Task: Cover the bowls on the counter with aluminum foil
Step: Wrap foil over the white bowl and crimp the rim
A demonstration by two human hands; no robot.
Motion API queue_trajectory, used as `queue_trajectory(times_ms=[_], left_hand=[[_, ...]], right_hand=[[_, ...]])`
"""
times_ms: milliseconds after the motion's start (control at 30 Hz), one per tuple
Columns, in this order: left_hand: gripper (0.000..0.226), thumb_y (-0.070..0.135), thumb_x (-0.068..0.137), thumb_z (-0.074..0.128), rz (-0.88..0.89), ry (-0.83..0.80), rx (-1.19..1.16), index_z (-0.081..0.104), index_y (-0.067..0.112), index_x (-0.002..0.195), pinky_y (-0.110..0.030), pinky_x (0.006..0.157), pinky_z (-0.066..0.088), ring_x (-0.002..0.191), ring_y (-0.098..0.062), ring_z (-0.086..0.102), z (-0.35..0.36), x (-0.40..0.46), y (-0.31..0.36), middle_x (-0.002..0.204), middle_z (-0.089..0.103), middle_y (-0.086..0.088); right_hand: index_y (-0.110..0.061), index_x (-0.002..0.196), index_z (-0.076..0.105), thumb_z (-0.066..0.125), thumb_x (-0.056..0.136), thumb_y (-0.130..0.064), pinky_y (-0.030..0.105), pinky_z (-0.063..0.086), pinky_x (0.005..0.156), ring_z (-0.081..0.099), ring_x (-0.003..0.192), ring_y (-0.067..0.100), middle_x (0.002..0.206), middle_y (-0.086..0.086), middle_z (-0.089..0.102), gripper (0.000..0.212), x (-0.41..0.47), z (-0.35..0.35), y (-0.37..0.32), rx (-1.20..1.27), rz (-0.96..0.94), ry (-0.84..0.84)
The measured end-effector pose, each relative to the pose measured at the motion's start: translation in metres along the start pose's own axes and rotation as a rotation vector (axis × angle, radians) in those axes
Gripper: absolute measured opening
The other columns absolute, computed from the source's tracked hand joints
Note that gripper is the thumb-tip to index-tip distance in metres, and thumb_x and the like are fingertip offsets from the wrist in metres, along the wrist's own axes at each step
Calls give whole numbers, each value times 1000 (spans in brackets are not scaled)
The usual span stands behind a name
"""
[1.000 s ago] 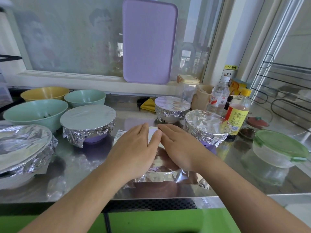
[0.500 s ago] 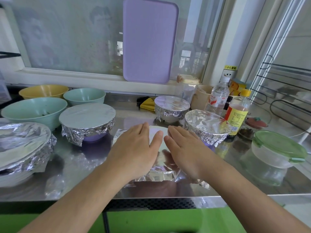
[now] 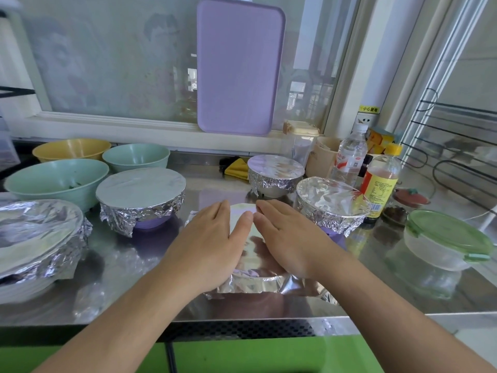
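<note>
A sheet of aluminum foil (image 3: 251, 281) lies over a bowl at the front middle of the steel counter (image 3: 134, 265); the bowl itself is hidden under it. My left hand (image 3: 207, 246) and my right hand (image 3: 290, 238) press flat on top of the foil, fingers straight, thumbs nearly touching. Foil-covered bowls stand around: a purple one (image 3: 141, 197) to the left, a large one (image 3: 35, 238) at the far left, a small one (image 3: 275, 173) behind, and one (image 3: 332, 203) to the right. Uncovered are a large green bowl (image 3: 56, 179), a smaller green bowl (image 3: 135, 157) and a yellow bowl (image 3: 71, 149).
A purple cutting board (image 3: 239, 65) leans on the window. At the right stand a water bottle (image 3: 349, 157), a yellow-capped sauce bottle (image 3: 382, 179) and a clear container with a green lid (image 3: 446, 238). A yellow cloth (image 3: 238, 168) lies behind. The counter's front edge is just below my hands.
My hands have slid slightly apart across the foil top, the right one moving rightward; the foil stays over the bowl.
</note>
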State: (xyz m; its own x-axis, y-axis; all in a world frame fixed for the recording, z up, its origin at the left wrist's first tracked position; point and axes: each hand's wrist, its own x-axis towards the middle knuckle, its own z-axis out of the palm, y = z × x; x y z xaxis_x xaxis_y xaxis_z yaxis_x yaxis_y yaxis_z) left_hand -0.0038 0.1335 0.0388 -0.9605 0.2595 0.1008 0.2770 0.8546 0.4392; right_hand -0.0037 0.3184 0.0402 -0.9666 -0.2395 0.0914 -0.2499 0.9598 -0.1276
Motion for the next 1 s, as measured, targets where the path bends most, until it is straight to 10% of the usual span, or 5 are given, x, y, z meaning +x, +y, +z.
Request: queue_trajectory(times_ms=[267,367,633,800,1000], left_hand=[[56,46,113,18,25,-48,126,17,23,163,-36,123,25,158,-22,15,-7,-7,5,174,12,-4],[77,62,105,12,8,8,118,14,14,165,-36,126,17,157,-22,16,-2,-11,4,173,17,-6],[110,78,81,-12,109,41,235,-2,8,165,-32,127,6,159,-18,6,5,-25,8,174,7,-8],[95,70,93,2,132,22,224,-10,10,165,-26,124,-4,160,-15,-5,3,-27,6,175,-5,-6],[117,90,82,2,110,12,287,-13,7,163,-27,124,-4,159,-15,-6,3,-36,6,175,-7,-6]], right_hand=[[-7,119,47,23,106,-38,52,47,98,50,114,39,122,17,55,42,-24,8,4,97,61,53],[-15,146,42,11,100,-55,41,35,116,44,137,25,148,4,48,68,-32,8,6,79,55,146],[-17,134,58,8,104,-36,50,34,116,36,146,29,152,2,48,62,-10,-14,-5,-43,-31,57],[-30,165,32,23,116,-36,5,5,109,16,156,-2,171,-17,27,50,12,-32,-18,232,-46,-144],[-5,135,56,19,113,-33,35,32,115,45,136,19,144,9,58,51,22,-21,-11,195,31,-98]])
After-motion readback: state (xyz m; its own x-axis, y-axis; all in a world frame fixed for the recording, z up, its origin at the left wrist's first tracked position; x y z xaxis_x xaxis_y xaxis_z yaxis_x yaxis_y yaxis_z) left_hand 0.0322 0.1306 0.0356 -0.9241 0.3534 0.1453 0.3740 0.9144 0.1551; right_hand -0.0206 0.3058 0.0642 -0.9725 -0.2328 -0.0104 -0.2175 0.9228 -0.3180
